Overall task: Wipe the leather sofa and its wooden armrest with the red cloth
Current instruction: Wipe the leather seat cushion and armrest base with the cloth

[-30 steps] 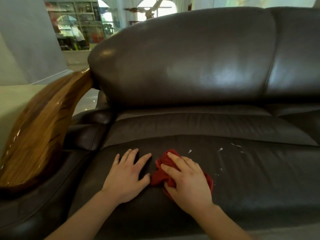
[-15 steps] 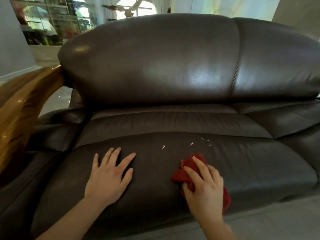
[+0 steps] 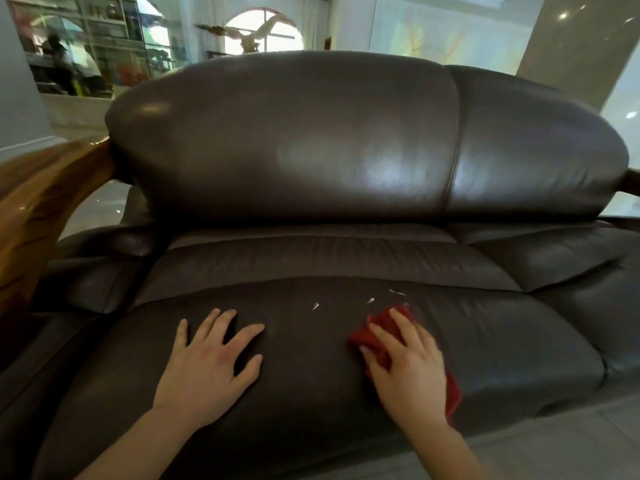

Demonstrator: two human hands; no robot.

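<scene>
A dark brown leather sofa point(image 3: 311, 161) fills the view, its seat cushion point(image 3: 311, 393) in front of me. My right hand point(image 3: 408, 372) presses a crumpled red cloth point(image 3: 372, 337) flat against the cushion, right of centre. Flat on the cushion to its left lies my left hand point(image 3: 207, 368), fingers spread and holding nothing. A few small white specks point(image 3: 370, 300) dot the leather just beyond the cloth. The glossy wooden armrest point(image 3: 38, 209) curves along the left edge, away from both hands.
A second seat cushion point(image 3: 571, 271) continues to the right. Pale tiled floor point(image 3: 554, 441) shows below the sofa's front edge. Behind the backrest are glass display shelves point(image 3: 90, 46), an arched window and a bird sculpture point(image 3: 249, 34).
My right hand has slid the red cloth rightward along the cushion, away from my left hand, up to the white specks. The view has shifted to the right.
</scene>
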